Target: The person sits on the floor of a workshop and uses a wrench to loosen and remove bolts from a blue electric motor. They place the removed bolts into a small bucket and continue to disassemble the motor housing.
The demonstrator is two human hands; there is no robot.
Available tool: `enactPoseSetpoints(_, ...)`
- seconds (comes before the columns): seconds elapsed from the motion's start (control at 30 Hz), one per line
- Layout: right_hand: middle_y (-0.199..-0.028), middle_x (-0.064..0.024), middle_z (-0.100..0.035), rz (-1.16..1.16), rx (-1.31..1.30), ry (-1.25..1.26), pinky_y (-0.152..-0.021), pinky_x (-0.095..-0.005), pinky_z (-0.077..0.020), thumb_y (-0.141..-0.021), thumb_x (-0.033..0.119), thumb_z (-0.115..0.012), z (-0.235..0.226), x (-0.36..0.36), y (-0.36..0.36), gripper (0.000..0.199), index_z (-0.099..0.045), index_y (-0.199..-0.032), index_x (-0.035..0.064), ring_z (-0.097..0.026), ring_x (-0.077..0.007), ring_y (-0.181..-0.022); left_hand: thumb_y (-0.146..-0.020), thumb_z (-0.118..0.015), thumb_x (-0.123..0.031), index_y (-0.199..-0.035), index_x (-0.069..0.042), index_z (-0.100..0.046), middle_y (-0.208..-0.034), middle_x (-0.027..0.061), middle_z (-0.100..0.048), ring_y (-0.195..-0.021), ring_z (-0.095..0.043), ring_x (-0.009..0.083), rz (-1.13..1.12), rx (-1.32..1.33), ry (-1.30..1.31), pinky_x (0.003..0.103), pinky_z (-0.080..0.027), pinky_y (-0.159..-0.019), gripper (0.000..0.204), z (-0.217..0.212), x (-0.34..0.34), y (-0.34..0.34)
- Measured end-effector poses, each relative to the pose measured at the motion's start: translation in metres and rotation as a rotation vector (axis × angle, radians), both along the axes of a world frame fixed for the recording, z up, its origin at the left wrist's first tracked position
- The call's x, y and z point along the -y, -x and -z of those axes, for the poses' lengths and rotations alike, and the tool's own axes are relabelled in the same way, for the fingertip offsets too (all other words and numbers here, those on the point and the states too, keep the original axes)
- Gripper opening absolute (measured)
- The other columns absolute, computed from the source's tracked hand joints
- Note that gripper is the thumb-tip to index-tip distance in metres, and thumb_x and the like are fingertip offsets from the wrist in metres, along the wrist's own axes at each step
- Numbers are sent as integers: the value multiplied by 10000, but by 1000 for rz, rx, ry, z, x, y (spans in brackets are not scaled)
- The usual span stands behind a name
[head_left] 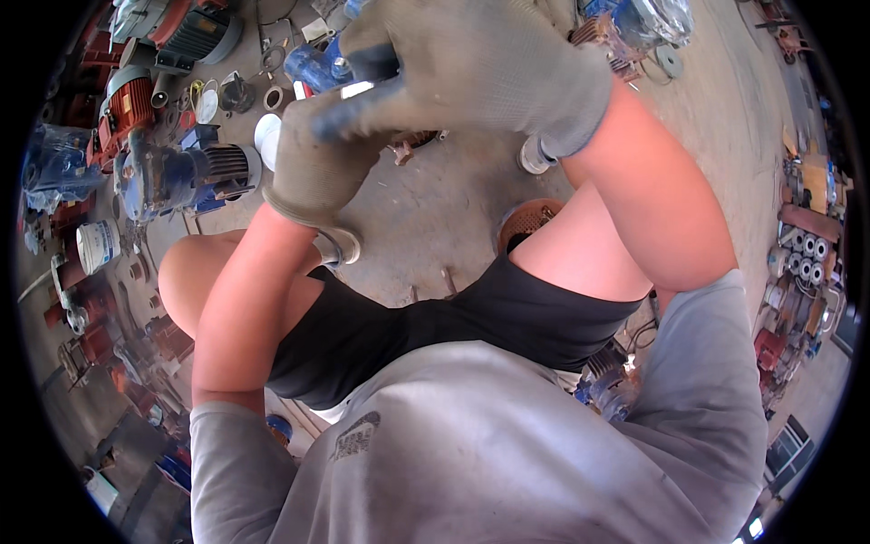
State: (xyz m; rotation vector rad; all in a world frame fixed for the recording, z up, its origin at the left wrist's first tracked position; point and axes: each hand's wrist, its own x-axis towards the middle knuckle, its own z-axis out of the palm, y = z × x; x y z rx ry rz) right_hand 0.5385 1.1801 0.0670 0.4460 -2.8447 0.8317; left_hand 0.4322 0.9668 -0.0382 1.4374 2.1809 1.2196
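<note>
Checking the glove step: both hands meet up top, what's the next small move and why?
Probably pull the cuff further down the wrist. The right hand pinches the grey glove on the left hand, whose fingers look seated but whose cuff sits bunched at the wrist.

The gloved right hand (480, 68) covers whatever both grips close on; its top is cut off by the edge, left fingertips hidden beneath it.

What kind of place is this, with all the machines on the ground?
Probably a motor repair workshop: electric motors and metal rings lie scattered on the concrete floor, and the person wears work gloves.
</note>
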Motion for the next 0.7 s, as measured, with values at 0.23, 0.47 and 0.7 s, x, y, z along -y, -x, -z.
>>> enactPoseSetpoints(0.23,-1049,-88,-815,52,389,762,-870,-304,-648,-1089,133,-577,53,9,22,324,-699,-1381,63,-794,-183,-983,-898,-684,7,-1179,-55,-732,-854,139,-753,-763,-733,272,-133,85,204,379,-576,-734,292,-14,-5,-4)
enactPoseSetpoints(0.47,-1046,-85,-816,-35,119,656,-884,-308,-631,-937,356,-822,55,14,22,397,-801,-1149,21,-776,-165,-977,-920,-684,-13,-1227,-68,-702,-1181,175,-739,-1091,-720,377,98,25,-22,459,-579,-926,313,4,4,5)
enactPoseSetpoints(0.7,-817,-174,-734,313,-222,-18,-718,-472,-562,-822,527,-850,39,22,17,501,-792,-980,55,-724,-377,-779,-846,-822,-147,-1137,-84,-699,-1080,181,-733,-986,-708,398,-98,-9,-37,489,-564,-843,321,-10,-14,-13)
